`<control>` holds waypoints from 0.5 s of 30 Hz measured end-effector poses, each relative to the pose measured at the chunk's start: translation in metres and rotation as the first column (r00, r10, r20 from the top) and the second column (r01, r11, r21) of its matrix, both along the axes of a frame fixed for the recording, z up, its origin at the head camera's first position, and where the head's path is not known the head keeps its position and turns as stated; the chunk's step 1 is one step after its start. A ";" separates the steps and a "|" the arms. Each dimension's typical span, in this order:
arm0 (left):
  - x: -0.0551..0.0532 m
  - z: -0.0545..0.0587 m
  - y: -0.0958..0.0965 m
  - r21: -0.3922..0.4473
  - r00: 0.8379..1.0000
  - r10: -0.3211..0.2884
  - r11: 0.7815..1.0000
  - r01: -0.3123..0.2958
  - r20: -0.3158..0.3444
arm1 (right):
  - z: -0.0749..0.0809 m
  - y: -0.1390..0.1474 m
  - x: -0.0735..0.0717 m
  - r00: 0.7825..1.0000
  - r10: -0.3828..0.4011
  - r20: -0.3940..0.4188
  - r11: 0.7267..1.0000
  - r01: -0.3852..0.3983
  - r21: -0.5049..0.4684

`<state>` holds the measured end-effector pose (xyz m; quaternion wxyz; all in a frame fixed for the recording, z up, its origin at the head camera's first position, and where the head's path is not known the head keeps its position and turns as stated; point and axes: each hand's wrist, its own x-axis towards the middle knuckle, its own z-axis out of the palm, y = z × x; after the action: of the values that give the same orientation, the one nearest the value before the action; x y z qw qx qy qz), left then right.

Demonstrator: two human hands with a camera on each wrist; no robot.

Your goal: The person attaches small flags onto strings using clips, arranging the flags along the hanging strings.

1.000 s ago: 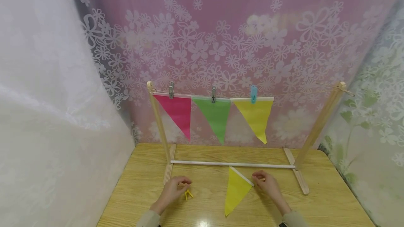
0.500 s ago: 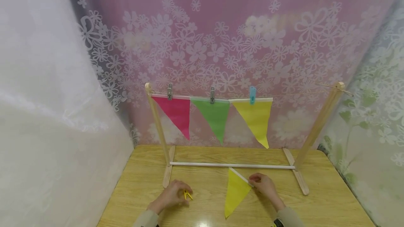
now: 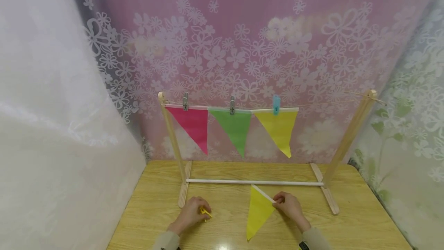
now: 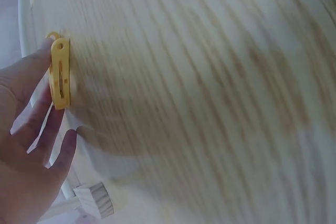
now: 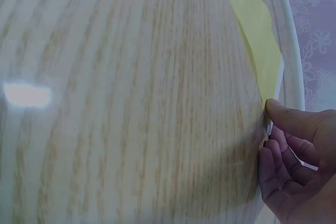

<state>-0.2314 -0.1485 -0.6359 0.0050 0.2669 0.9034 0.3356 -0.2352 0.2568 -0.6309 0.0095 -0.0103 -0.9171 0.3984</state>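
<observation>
A small yellow clothespin (image 3: pixel 206 213) is between the thumb and fingers of my left hand (image 3: pixel 189 212), low over the table. The left wrist view shows the clothespin (image 4: pixel 61 74) side on, with its spring visible. To the right, a yellow triangular pennant (image 3: pixel 258 212) with a white top band lies slanted on the table. My right hand (image 3: pixel 290 206) pinches the right end of that band. In the right wrist view the thumb presses on the corner of the pennant (image 5: pixel 257 30), and the other fingers curl underneath.
Behind the hands stands a wooden frame with a left post (image 3: pixel 172 138), right post (image 3: pixel 348 142) and white bottom rod (image 3: pixel 254 182). From its string hang pink (image 3: pixel 194 126), green (image 3: pixel 236 128) and yellow (image 3: pixel 281 130) pennants, held by metal clips and a blue clip (image 3: pixel 276 104).
My left hand has gone from beside the clothespin to pinching it, and the pin has turned slightly. My right hand has moved slightly left and now grips the pennant's corner.
</observation>
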 end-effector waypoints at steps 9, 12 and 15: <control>0.003 -0.003 0.004 -0.045 0.996 0.089 0.995 -0.090 -0.026 | -0.003 0.002 -0.001 1.000 0.002 0.003 0.999 -0.002 0.034; 0.003 -0.002 0.004 -0.040 0.996 0.084 0.996 -0.086 -0.033 | -0.003 0.002 -0.002 1.000 0.003 0.007 0.999 -0.003 0.033; 0.004 0.001 0.004 -0.028 0.999 0.048 0.998 -0.049 -0.025 | -0.004 0.002 -0.003 1.000 0.002 0.018 1.000 -0.003 0.027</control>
<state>-0.2276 -0.1447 -0.6347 -0.0106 0.2488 0.9143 0.3194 -0.2382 0.2591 -0.6353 0.0011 -0.0126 -0.9225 0.3857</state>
